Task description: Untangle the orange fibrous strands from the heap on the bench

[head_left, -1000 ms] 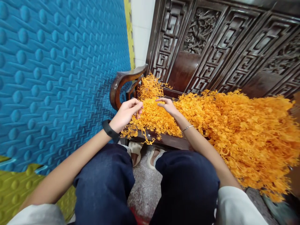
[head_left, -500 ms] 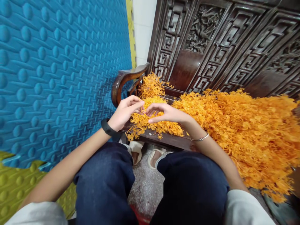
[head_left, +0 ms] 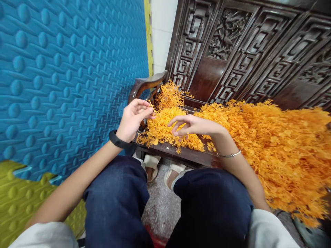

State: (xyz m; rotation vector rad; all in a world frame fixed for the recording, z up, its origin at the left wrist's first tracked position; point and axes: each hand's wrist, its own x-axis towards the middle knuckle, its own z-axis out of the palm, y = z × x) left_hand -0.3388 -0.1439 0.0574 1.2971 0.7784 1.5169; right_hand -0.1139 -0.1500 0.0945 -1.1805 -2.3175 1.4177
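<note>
My left hand (head_left: 134, 115) is closed, thumb against fingers, on a thin yellow-orange plastic sprig (head_left: 152, 106) that pokes out past the fingertips. To its right, my right hand (head_left: 190, 125) hovers over a small heap of orange plastic sprigs (head_left: 165, 119), fingers loosely bent and apart, with nothing visible in them. A gap separates the two hands. The heap lies on the dark wooden bench seat (head_left: 178, 155), near its curved armrest (head_left: 144, 84).
A much larger mass of orange plastic sprigs (head_left: 279, 144) spreads along the bench to the right. Behind it rises the carved wooden backrest (head_left: 209, 77). Blue foam matting (head_left: 64, 86) fills the left side. My knees are close to the seat's front edge.
My hands have moved apart: the left went slightly left and up with a sprig, the right moved to the right. The view has shifted a little.
</note>
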